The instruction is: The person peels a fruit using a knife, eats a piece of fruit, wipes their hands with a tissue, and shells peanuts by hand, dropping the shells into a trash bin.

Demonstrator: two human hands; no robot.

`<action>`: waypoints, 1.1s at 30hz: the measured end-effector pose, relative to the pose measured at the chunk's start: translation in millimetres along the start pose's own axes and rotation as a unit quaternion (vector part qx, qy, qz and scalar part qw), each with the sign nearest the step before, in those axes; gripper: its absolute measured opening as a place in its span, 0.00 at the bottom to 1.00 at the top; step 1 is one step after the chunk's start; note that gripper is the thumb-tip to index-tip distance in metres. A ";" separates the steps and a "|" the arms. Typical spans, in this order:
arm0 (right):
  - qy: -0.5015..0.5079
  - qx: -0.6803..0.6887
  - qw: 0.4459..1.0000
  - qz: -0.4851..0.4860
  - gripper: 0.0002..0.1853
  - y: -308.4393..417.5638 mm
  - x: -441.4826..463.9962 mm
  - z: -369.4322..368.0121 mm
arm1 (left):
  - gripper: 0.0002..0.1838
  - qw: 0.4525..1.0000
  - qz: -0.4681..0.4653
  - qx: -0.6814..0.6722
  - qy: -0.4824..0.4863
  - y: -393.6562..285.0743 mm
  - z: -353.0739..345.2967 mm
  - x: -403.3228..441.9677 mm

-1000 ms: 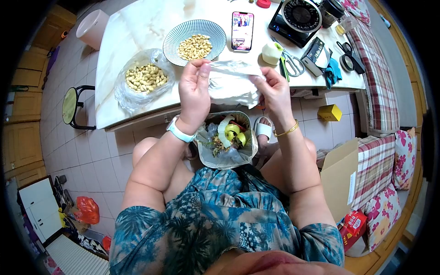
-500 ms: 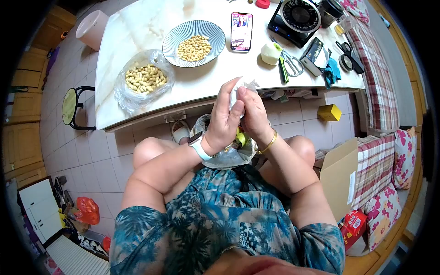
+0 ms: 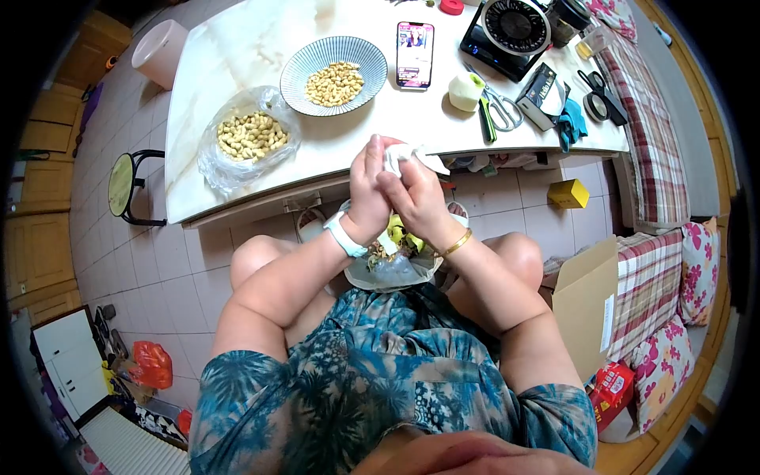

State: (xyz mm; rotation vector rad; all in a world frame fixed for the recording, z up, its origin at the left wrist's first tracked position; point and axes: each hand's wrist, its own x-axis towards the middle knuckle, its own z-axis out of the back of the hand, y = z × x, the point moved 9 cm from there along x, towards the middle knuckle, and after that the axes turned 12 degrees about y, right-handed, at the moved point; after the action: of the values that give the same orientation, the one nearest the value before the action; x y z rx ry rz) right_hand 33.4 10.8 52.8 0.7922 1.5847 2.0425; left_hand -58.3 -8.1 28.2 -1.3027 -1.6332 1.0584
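A crumpled white tissue (image 3: pixel 401 155) is pressed between my two hands, just off the table's front edge. My right hand (image 3: pixel 419 202) is closed around it, thumb bent toward the other palm. Against the tissue's left side lies my left hand (image 3: pixel 370 194), its fingers close together and partly hidden. Below them stands a bag-lined bin (image 3: pixel 388 279) between my legs, holding green peel and other scraps.
On the table (image 3: pixel 237 47) are a bag of unshelled peanuts (image 3: pixel 253 136), a striped bowl (image 3: pixel 297 71) of peanuts, a phone (image 3: pixel 415 55), a peeled fruit (image 3: pixel 465 93), scissors (image 3: pixel 507 111), a peeler-like green-handled tool (image 3: pixel 488 123) and a blue cloth (image 3: pixel 571 125). An open cardboard box (image 3: pixel 582 309) stands at right.
Both hands have shifted slightly left and down, and the right hand has turned over the tissue. More of the bin's contents shows between my wrists.
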 end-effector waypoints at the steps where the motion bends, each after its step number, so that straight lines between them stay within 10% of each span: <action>1: -0.006 -0.149 0.988 0.037 0.15 23.5 2.5 4.9 | 0.24 0.997 0.025 -0.072 -0.021 7.2 5.3 1.8; 6: -0.085 -0.320 0.936 0.120 0.24 44.5 7.2 19.6 | 0.21 0.978 0.094 -0.184 0.004 13.1 -15.5 -1.3; 10: -0.110 -0.132 0.978 0.122 0.35 20.3 8.9 31.0 | 0.17 0.986 0.088 -0.120 0.074 19.8 -21.0 -4.8; 14: -0.015 -0.232 0.969 0.080 0.37 33.6 7.9 21.1 | 0.14 0.981 -0.007 0.134 0.143 7.5 -10.2 4.4; 17: -0.021 -0.263 0.959 0.100 0.36 50.9 5.5 24.2 | 0.16 0.879 -0.107 0.432 0.169 -31.6 -19.7 6.6; 23: -0.090 -0.386 0.898 0.190 0.34 70.4 -9.9 31.8 | 0.12 0.988 0.010 0.099 0.118 -15.9 -3.5 23.0; 28: -0.031 -0.412 0.901 0.131 0.28 46.4 8.9 39.4 | 0.19 0.956 0.159 -0.195 0.154 13.6 -7.3 15.7; 33: -0.240 -0.356 0.896 0.116 0.16 40.2 -7.6 114.3 | 0.27 0.942 0.086 -0.006 0.323 -22.5 -48.4 2.2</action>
State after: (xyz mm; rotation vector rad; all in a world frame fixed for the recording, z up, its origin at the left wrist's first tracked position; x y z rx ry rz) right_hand 116.0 78.0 111.2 1.0944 0.4257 2.1292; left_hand -21.4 -2.2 66.4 -1.6070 -1.0435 0.6093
